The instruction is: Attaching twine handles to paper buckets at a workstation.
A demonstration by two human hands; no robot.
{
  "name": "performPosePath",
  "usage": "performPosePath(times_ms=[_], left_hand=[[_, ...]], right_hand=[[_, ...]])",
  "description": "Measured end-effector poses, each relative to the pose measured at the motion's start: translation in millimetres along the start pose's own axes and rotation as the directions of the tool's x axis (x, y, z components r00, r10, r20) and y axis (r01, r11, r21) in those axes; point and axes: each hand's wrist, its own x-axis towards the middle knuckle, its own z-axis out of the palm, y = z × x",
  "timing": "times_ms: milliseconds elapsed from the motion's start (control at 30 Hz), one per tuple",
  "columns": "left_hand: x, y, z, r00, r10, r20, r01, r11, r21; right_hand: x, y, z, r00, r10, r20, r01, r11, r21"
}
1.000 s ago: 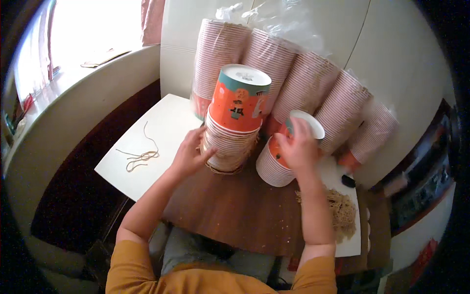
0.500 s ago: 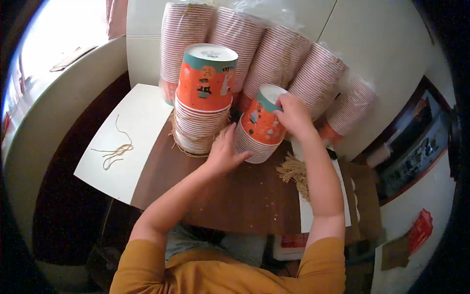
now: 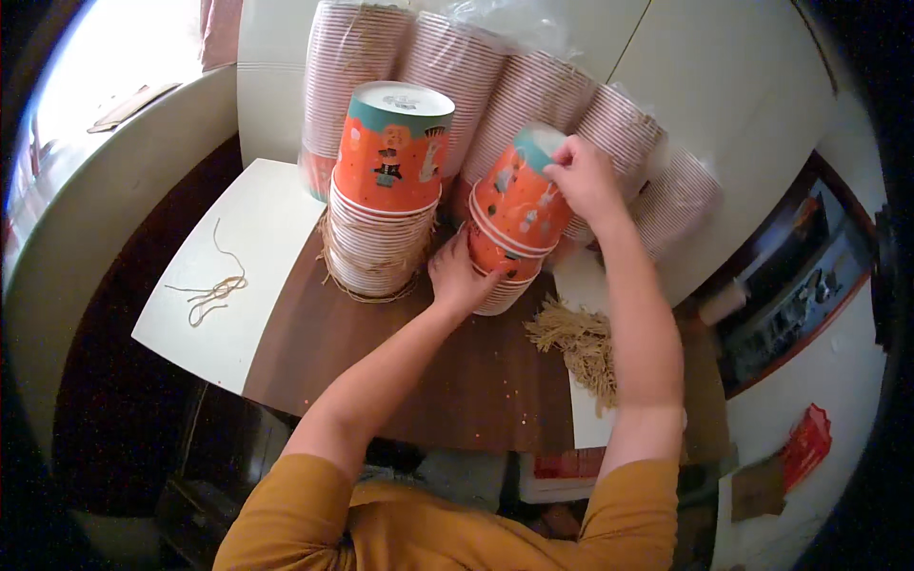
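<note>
My right hand (image 3: 588,179) pinches the base of an upside-down orange paper bucket (image 3: 519,195) with a teal band and printed figures. This bucket stands raised and tilted over a short stack of nested paper buckets (image 3: 500,259), and the orange side of the one below shows. My left hand (image 3: 460,276) grips the left side of that lower stack, its fingers partly hidden behind the stack. Close to my left hand, a taller stack of upside-down paper buckets (image 3: 390,162) has straw-coloured cords looped round its lower rims.
Several tall bucket stacks (image 3: 543,100) in clear plastic line the wall. A loose cord (image 3: 221,285) lies on the white board (image 3: 181,319) at left. A bundle of straw-coloured cords (image 3: 583,350) lies right of the brown tabletop (image 3: 409,381).
My right hand has drawn the top bucket upward, exposing more of the bucket below. My left hand has moved against the lower stack. The view has shifted slightly.
</note>
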Motion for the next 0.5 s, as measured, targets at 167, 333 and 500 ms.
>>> performPosePath(times_ms=[167, 333, 500], left_hand=[[3, -6, 0, 0.990, 0.077, -0.121, -0.111, 0.946, -0.304], [31, 35, -24, 0.944, -0.097, 0.316, 0.331, 0.294, -0.897], [44, 20, -14, 0.835, -0.087, 0.544, 0.547, 0.022, -0.837]], right_hand=[[7, 7, -51, 1.000, 0.002, 0.001, -0.002, 0.999, 0.040], [1, -1, -52, 0.997, 0.081, 0.020, -0.082, 0.996, 0.047], [15, 1, -70, 1.000, 0.020, -0.013, -0.018, 0.995, 0.094]])
